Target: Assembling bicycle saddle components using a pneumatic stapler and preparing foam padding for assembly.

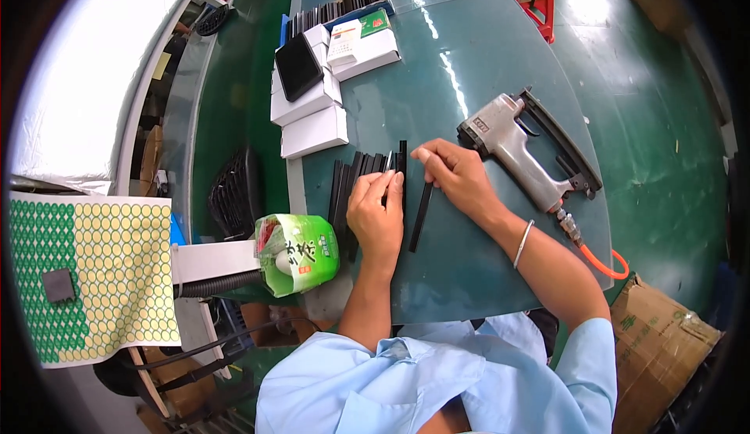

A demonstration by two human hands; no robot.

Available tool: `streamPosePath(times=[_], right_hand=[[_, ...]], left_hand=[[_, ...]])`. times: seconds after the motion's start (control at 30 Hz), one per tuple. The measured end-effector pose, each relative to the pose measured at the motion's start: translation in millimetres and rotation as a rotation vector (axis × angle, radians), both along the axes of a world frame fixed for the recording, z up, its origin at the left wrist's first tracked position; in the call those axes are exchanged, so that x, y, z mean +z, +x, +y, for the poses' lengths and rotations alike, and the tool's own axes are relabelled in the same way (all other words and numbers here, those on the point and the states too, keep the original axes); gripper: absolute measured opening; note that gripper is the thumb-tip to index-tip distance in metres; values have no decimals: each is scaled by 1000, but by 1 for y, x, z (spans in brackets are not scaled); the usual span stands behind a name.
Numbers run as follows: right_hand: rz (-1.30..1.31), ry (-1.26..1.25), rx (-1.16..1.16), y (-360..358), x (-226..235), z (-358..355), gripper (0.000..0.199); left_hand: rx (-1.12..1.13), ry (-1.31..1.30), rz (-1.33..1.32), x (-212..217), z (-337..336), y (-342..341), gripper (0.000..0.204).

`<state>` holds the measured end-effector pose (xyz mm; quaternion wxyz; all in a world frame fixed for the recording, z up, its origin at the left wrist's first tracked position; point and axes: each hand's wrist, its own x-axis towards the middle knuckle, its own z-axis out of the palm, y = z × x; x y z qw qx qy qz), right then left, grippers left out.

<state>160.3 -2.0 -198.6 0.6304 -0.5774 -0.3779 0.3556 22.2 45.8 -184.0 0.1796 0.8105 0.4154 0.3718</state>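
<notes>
My left hand (376, 214) is closed in a pinch at the row of black strips (341, 192) on the green table. A thin silvery piece (389, 160) shows at its fingertips; its kind is too small to make out. To the right, my right hand (459, 175) has its fingers curled, with thumb and forefinger together near the top of an upright black strip (403, 157). Whether anything sits in that pinch is hidden. One separate black strip (420, 219) runs out from beneath the right hand toward me.
A grey pneumatic stapler (519, 149) with an orange hose (605, 266) lies at right. White boxes (314, 133), a black tablet-like device (298, 67) and a blue tray of dark strips (336, 12) stand farther back. A green plastic container (316, 250) hangs by the left edge, beside a sticker sheet (125, 278).
</notes>
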Motion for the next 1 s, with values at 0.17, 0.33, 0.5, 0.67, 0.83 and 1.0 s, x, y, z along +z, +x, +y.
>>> streamPosePath(times=[0.17, 0.33, 0.5, 0.67, 0.83, 1.0], right_hand=[[-82, 24, -2, -5, 4, 0, 21], [-163, -58, 92, -4, 11, -2, 22], [-153, -30, 72, -4, 8, -1, 21], [-102, 30, 17, -8, 5, 4, 21], [-125, -7, 39, -11, 2, 6, 21], [-185, 27, 0, -13, -1, 8, 24]], left_hand=[[-16, -51, -51, 12, -6, 3, 15], [-11, -52, -111, 13, -8, 5, 16], [-16, -61, -146, 3, -9, 9, 17], [17, -113, -244, -2, -11, 12, 17], [-32, -84, -306, -7, -7, 11, 16], [-61, -89, -330, -9, -5, 11, 13]])
